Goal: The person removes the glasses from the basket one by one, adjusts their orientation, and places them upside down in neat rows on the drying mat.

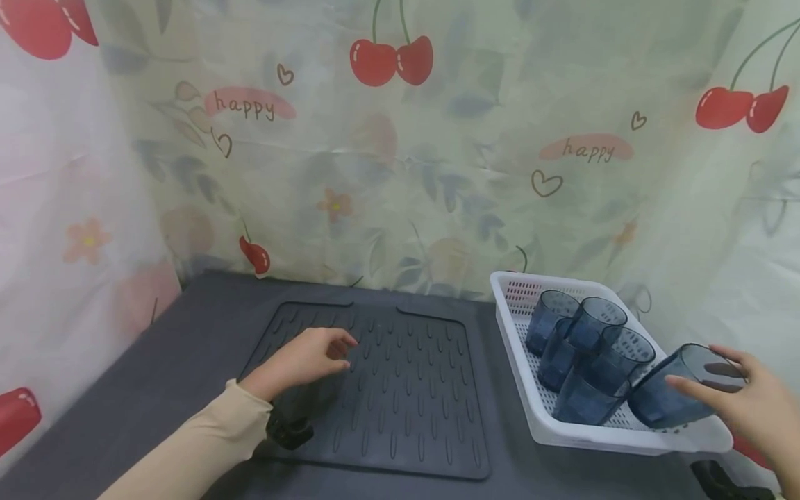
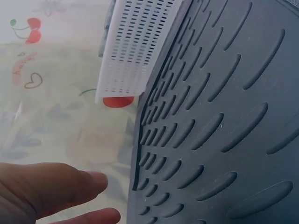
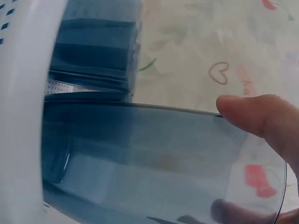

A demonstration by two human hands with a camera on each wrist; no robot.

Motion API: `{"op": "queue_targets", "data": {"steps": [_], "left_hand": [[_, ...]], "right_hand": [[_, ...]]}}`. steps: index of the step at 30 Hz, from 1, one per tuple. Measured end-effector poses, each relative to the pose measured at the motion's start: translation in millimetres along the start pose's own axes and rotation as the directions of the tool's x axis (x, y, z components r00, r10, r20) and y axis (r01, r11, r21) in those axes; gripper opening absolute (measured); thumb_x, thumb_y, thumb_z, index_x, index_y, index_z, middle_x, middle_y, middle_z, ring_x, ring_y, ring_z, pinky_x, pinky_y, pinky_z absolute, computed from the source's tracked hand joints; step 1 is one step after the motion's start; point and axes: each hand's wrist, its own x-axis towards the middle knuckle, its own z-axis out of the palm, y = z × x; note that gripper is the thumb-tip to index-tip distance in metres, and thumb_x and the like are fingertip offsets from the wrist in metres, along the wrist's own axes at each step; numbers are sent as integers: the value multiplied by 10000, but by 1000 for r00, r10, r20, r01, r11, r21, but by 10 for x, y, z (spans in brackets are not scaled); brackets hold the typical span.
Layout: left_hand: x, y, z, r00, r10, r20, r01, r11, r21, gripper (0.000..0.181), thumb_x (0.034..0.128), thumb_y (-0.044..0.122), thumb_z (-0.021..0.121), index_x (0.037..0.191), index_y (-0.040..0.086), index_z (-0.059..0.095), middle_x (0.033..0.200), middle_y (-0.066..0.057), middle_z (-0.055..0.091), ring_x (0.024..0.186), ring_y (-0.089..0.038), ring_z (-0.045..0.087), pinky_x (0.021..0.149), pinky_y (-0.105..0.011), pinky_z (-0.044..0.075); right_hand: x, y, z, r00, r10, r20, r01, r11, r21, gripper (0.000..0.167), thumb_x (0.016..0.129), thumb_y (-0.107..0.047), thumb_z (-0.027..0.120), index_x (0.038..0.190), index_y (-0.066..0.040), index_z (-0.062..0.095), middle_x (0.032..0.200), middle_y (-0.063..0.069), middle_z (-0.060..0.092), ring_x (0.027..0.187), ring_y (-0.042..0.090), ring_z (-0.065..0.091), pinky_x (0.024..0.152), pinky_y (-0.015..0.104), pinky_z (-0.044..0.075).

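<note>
My right hand (image 1: 753, 399) grips a blue-tinted drinking glass (image 1: 665, 392) near its rim, thumb on one side and fingers on the other. That glass leans at the near right end of a white perforated basket (image 1: 531, 417), its base down inside the wall. In the right wrist view the thumb (image 3: 257, 114) lies on the glass's edge, and fingertips show through the clear wall. Several similar glasses (image 1: 596, 323) stand in the basket beside it. Over a dark ribbed drying mat (image 1: 412, 396) hovers my left hand (image 1: 306, 361), fingers loosely bent around nothing.
The mat lies flat on a dark grey table (image 1: 187, 347), left of the basket. A printed cherry-pattern curtain (image 1: 400, 153) hangs behind and along both sides. The basket's raised wall (image 2: 135, 51) stands close to the mat's edge.
</note>
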Motion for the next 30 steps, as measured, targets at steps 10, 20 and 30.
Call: {"op": "queue_targets", "data": {"steps": [10,20,30], "left_hand": [[-34,25,-18,999,41,18,-41,999,-24,368,867,197,731,1221,180,631,1128,-54,664,1046,-214,631,824,-396,532],[-49,47,-46,996,75,46,-72,996,-56,383,885,248,716,1249,199,608,1149,-56,652,1041,-199,630,817,-377,535],[-62,68,-58,994,93,51,-89,992,-88,385,884,260,718,1248,203,609,1193,-34,642,1096,-200,615,859,-385,529]], "right_hand": [[-63,-51,-61,983,99,-156,-72,983,168,989,860,-385,704,1507,77,115,1393,452,253,1102,588,419,618,394,534],[-186,-215,-132,899,200,-390,-75,947,312,804,831,-252,739,1517,-187,327,1448,261,363,1111,98,446,714,69,458],[-258,-329,-117,823,184,-538,18,937,348,735,810,-239,765,1453,-340,424,1470,154,440,1083,-73,407,924,77,398]]}}
